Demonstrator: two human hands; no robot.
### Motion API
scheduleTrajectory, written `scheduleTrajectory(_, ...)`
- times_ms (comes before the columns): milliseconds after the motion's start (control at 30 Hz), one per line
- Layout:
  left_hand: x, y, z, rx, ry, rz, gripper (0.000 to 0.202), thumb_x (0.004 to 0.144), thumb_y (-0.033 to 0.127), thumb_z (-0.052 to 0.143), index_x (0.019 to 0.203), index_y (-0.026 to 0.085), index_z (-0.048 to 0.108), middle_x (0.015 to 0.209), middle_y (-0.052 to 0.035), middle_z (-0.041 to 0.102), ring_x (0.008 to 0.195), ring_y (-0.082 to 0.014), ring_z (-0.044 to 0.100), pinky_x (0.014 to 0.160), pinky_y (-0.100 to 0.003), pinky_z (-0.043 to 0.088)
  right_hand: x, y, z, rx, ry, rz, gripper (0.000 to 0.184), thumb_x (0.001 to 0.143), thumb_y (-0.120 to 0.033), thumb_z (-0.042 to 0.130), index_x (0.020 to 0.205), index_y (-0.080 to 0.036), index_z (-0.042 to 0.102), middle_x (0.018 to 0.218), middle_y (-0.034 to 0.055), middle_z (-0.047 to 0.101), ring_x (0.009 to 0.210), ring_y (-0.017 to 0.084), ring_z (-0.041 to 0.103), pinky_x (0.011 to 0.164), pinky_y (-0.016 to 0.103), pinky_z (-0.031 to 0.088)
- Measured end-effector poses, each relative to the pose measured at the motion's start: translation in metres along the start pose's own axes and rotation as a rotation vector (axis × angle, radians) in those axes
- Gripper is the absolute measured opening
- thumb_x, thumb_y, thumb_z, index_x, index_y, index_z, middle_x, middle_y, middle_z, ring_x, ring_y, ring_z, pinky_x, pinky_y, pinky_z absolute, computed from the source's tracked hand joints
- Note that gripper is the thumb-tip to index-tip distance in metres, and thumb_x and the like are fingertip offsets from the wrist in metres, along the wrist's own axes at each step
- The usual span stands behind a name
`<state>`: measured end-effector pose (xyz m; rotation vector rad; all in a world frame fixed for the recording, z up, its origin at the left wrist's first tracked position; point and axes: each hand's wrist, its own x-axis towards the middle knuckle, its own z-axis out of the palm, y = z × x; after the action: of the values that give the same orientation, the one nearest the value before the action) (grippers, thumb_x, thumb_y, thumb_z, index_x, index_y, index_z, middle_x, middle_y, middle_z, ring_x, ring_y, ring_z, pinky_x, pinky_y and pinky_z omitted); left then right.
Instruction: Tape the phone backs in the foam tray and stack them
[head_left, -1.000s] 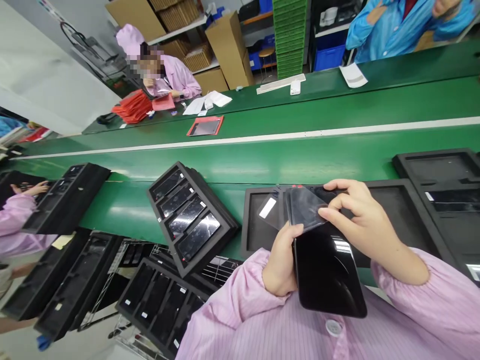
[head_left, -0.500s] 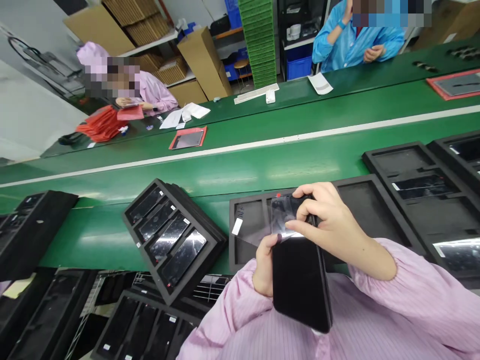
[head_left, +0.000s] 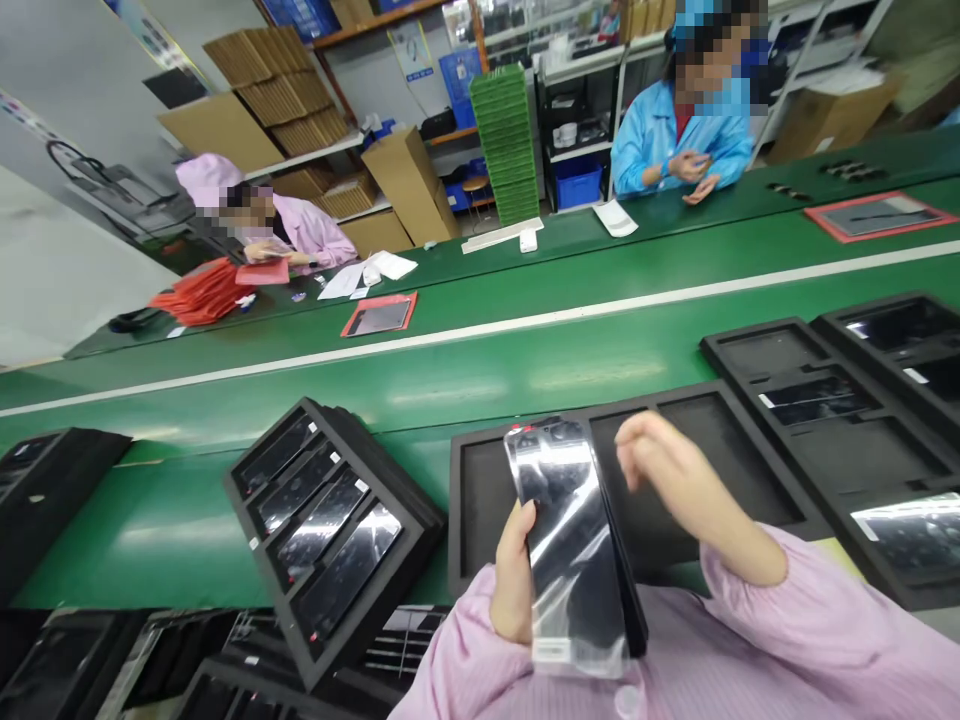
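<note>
My left hand (head_left: 513, 575) grips a black phone-sized glass panel (head_left: 571, 540) by its left edge, held upright over my lap. A shiny clear film lies over its face. Just right of the panel's top hovers my right hand (head_left: 679, 490), fingers curled and blurred by motion, with nothing visible in them. Under both hands lies an empty black foam tray (head_left: 690, 450) on the green bench (head_left: 525, 360).
A tilted black tray (head_left: 330, 520) with several glossy panels sits at left. More black trays (head_left: 840, 400) lie at right and lower left. Across the green belt sit a person in pink (head_left: 292, 235) and a person in blue (head_left: 682, 135). A red tray (head_left: 380, 315) lies on the belt.
The film that my right hand was pinching at the panel's top now lies flat over the whole panel. My right hand has let go and drawn off to the right. The view tilted up.
</note>
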<state>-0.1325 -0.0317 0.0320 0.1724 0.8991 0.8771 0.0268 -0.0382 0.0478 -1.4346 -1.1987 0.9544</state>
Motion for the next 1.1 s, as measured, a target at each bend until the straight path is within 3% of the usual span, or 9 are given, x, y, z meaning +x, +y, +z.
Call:
scheduleTrajectory(100, 0.004, -0.002, -0.007, 0.028, -0.08, 0.035, 0.035, 0.061, 0.033, 0.076, 0.088, 0.013, 0.064, 0.085, -0.007, 0.069, 0.086, -0.0267, 0.064, 0.08, -0.036, 0.047, -0.01, 0.016, 0.005, -0.094, -0.216, 0.238, 0.022, 0.076, -0.039, 0.056, 0.072, -0.02, 0.045, 0.052, -0.0056, 0.047, 0.044, 0.012, 0.045, 0.042, 0.022, 0.035)
scheduleTrajectory(233, 0.009, -0.009, -0.012, 0.112, -0.048, 0.014, 0.043, 0.06, 0.033, 0.079, 0.096, 0.015, 0.063, 0.083, -0.005, 0.069, 0.084, -0.0262, 0.065, 0.078, -0.036, 0.048, -0.021, 0.024, 0.011, -0.072, -0.181, 0.221, 0.023, 0.084, -0.039, 0.043, 0.081, -0.018, 0.052, 0.063, -0.0006, 0.058, 0.056, 0.017, 0.058, 0.05, 0.026, 0.046)
scheduleTrajectory(333, 0.012, -0.012, -0.016, 0.185, 0.033, -0.031, 0.045, 0.06, 0.023, 0.077, 0.102, 0.018, 0.062, 0.082, -0.0029, 0.07, 0.078, -0.0247, 0.066, 0.073, -0.035, 0.05, -0.028, 0.028, -0.002, -0.092, -0.043, 0.21, 0.029, 0.082, -0.041, 0.043, 0.089, -0.017, 0.058, 0.075, 0.003, 0.065, 0.078, 0.021, 0.063, 0.068, 0.031, 0.051)
scheduleTrajectory(433, 0.013, -0.009, -0.022, 0.211, 0.047, -0.042, 0.036, 0.061, 0.023, 0.073, 0.095, 0.016, 0.065, 0.079, -0.0057, 0.071, 0.075, -0.0269, 0.067, 0.066, -0.034, 0.052, -0.033, 0.041, -0.041, -0.158, 0.199, 0.242, 0.041, 0.081, -0.05, 0.044, 0.098, -0.017, 0.06, 0.096, 0.0084, 0.066, 0.094, 0.025, 0.061, 0.08, 0.038, 0.05)
scheduleTrajectory(567, 0.006, 0.003, -0.025, 0.202, -0.132, -0.118, 0.033, 0.062, 0.025, 0.068, 0.092, 0.011, 0.068, 0.079, -0.0129, 0.071, 0.08, -0.0325, 0.067, 0.065, -0.035, 0.051, -0.033, 0.068, -0.103, -0.308, 0.549, 0.285, 0.049, 0.079, -0.053, 0.037, 0.109, -0.018, 0.056, 0.111, 0.0137, 0.061, 0.106, 0.03, 0.055, 0.09, 0.048, 0.044)
scheduleTrajectory(667, -0.003, 0.009, -0.015, 0.216, -0.271, -0.142, 0.04, 0.058, 0.021, 0.068, 0.098, 0.013, 0.068, 0.078, -0.0113, 0.07, 0.076, -0.0309, 0.066, 0.065, -0.035, 0.05, -0.029, 0.088, -0.121, -0.434, 0.645, 0.289, 0.044, 0.076, -0.05, 0.039, 0.1, -0.019, 0.061, 0.099, 0.0148, 0.063, 0.101, 0.034, 0.056, 0.089, 0.056, 0.041)
scheduleTrajectory(900, -0.018, 0.011, 0.018, 0.416, -0.375, -0.188, 0.049, 0.05, 0.008, 0.059, 0.097, 0.018, 0.063, 0.072, -0.0008, 0.063, 0.062, -0.0138, 0.054, 0.056, -0.022, 0.038, -0.021, 0.087, -0.085, -0.628, 0.558, 0.098, 0.051, 0.07, -0.059, 0.053, 0.089, -0.014, 0.066, 0.112, 0.0222, 0.056, 0.115, 0.047, 0.04, 0.089, 0.072, 0.024)
scheduleTrajectory(1033, -0.023, 0.013, 0.03, 0.606, -0.401, -0.15, 0.053, 0.045, 0.008, 0.054, 0.098, 0.016, 0.061, 0.073, 0.0012, 0.058, 0.064, -0.0119, 0.046, 0.055, -0.021, 0.033, -0.009, 0.041, -0.068, -0.478, 0.313, -0.081, 0.043, 0.085, -0.056, 0.041, 0.091, -0.022, 0.066, 0.094, 0.0089, 0.067, 0.09, 0.026, 0.062, 0.081, 0.043, 0.051)
scheduleTrajectory(1100, -0.027, 0.013, 0.034, 0.647, -0.409, -0.159, 0.056, 0.045, 0.008, 0.052, 0.1, 0.016, 0.06, 0.071, 0.002, 0.055, 0.064, -0.0119, 0.043, 0.057, -0.022, 0.033, -0.001, 0.013, -0.058, -0.401, 0.158, -0.3, 0.035, 0.09, -0.049, 0.043, 0.088, -0.023, 0.067, 0.094, 0.0063, 0.067, 0.087, 0.021, 0.064, 0.076, 0.032, 0.053)
